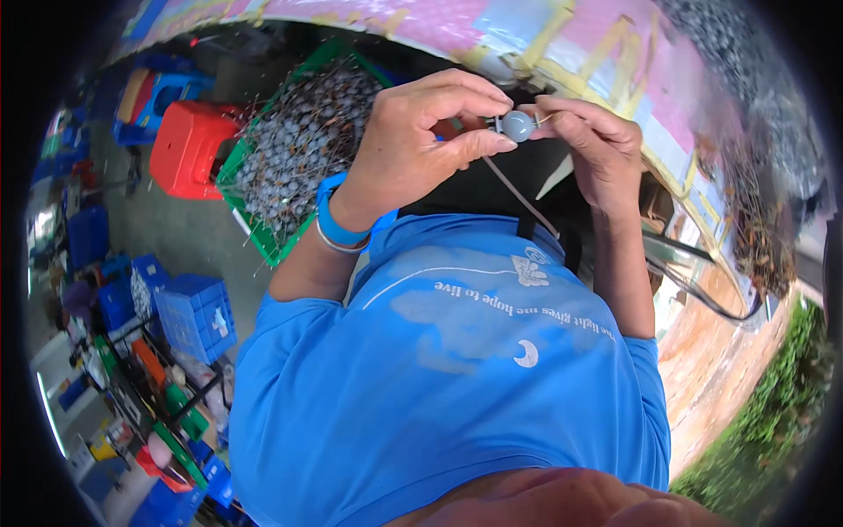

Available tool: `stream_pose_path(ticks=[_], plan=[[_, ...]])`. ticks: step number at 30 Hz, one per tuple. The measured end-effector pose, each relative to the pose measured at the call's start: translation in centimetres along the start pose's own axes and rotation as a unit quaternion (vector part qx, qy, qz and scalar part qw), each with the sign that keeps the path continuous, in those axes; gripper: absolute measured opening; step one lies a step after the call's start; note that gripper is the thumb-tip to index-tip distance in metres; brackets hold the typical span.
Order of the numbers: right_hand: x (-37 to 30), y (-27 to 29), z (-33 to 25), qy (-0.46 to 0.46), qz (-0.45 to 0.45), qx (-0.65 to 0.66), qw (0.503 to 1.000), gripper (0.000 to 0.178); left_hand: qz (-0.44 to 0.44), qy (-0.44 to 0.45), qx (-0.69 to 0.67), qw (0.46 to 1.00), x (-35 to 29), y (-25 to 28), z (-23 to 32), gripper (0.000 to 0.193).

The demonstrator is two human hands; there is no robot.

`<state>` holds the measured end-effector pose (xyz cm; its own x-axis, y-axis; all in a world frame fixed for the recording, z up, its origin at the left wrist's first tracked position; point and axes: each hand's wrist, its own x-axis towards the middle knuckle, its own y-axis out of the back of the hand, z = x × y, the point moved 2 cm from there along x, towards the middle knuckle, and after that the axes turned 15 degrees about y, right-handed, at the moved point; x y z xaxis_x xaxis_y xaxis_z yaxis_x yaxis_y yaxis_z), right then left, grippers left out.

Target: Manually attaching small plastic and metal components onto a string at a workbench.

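The blue shirt (457,369) fills the near view, and above it the left hand (413,149) and right hand (597,145) meet, each grip pinching one small bluish round fruit (518,126) between fingertips, over the lap and right of the green crate (263,233). Pinched so shallowly, it could slip and drop if either grip loosens.

I have one view only, from the fisheye camera on the head. It looks steeply down along the person's own chest, very near to both raised hands, and the floor lies far below at the left edge.
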<state>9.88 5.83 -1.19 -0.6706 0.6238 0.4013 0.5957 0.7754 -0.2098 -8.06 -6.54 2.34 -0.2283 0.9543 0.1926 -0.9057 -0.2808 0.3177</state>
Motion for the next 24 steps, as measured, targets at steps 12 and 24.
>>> stream_pose_path(ticks=[12,24], plan=[[0.4,0.7,0.3,-0.129,-0.092,-0.078,0.984,0.037,0.337,0.254,0.49,0.763,-11.5,20.1,-0.6,0.045],[-2.7,7.1,-3.2,-0.11,0.028,-0.185,0.976,0.029,0.149,0.051,0.189,0.969,9.3,7.3,-5.3,0.034]])
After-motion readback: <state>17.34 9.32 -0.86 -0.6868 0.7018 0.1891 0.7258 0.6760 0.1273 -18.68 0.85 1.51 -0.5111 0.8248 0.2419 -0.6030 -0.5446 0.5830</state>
